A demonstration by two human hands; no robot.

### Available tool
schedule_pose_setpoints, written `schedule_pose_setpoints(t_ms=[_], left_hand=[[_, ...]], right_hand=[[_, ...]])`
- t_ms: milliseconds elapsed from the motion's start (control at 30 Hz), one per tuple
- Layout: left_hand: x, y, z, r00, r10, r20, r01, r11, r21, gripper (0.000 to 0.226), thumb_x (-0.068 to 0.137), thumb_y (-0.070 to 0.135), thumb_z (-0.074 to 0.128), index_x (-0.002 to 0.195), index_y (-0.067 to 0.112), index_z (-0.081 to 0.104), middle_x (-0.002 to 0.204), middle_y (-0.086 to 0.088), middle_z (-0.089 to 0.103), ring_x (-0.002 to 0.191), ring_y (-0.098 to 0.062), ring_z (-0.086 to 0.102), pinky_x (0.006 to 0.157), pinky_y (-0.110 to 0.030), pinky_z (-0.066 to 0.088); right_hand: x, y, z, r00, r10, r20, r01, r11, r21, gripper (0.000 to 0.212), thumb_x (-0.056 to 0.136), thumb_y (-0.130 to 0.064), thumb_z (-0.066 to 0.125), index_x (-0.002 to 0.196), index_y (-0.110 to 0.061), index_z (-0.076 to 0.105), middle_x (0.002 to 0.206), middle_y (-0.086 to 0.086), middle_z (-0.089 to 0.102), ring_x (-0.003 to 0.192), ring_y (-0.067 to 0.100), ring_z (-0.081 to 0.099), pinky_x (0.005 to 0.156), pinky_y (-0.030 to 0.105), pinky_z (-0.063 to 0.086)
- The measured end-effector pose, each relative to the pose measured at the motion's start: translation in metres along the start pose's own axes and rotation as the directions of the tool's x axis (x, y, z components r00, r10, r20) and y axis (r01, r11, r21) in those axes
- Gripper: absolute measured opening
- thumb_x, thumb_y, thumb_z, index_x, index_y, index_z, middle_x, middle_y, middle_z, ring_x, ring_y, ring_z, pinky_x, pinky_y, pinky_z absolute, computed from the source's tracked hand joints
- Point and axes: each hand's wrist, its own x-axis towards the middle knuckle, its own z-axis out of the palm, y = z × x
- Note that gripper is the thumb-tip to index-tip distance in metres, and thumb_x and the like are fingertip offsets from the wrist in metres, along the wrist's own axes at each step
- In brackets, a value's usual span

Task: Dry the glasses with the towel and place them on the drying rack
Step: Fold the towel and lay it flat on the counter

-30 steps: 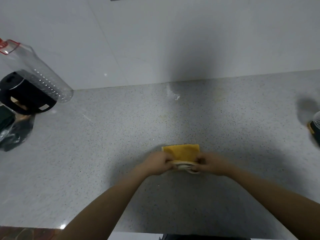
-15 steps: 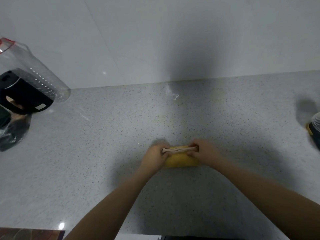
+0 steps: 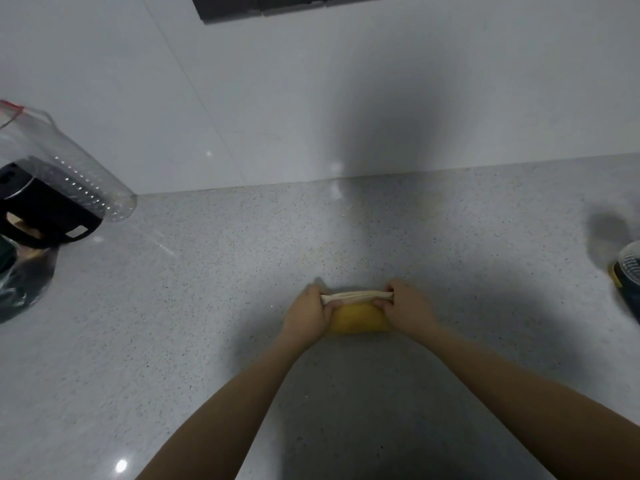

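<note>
A yellow towel (image 3: 358,318) with pale edges lies folded on the speckled grey counter (image 3: 207,306), just in front of me. My left hand (image 3: 308,315) pinches the left end of its stacked edges. At the right end, my right hand (image 3: 408,306) pinches the same edges. The pale edges are pulled taut between both hands along the towel's far side. No glass for drying and no drying rack shows clearly in view.
A clear plastic jug (image 3: 69,168) leans at the far left beside a black container (image 3: 45,216) and a dark plastic bag (image 3: 20,282). At the right edge sits a partly cut-off object with a yellow and dark base (image 3: 628,271). A white wall backs the counter.
The towel has been folded over: its pale edges, earlier at the near side under my hands, now lie at the far side. Both hands moved slightly away from me with them.
</note>
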Motion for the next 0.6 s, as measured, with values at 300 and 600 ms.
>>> schedule_pose_setpoints(t_ms=[300,600], left_hand=[[0.094,0.077,-0.041,0.995,-0.009,0.096,0.057,0.858,-0.511,0.059,0.097,0.020,0.058,0.141,0.019,0.018,0.101,-0.009,0.056,0.081,-0.023,0.060,0.074,-0.038,0.055],[0.211,0.128,-0.040,0.977,0.139,-0.159,-0.172,0.962,-0.212,0.019,0.097,0.007,0.051,0.115,0.007,0.055,0.125,-0.019,0.049,0.096,-0.021,0.049,0.081,-0.028,0.043]], right_hand=[[0.075,-0.002,-0.105,0.988,0.058,-0.141,-0.023,0.971,0.238,0.035,0.095,-0.017,0.049,0.126,-0.004,0.039,0.106,0.019,0.056,0.093,0.033,0.056,0.072,0.031,0.041],[0.182,0.015,-0.152,0.968,0.059,-0.244,0.010,0.963,0.269,0.022,0.089,0.000,0.044,0.104,-0.013,0.051,0.092,0.012,0.051,0.072,0.022,0.050,0.054,0.027,0.036]])
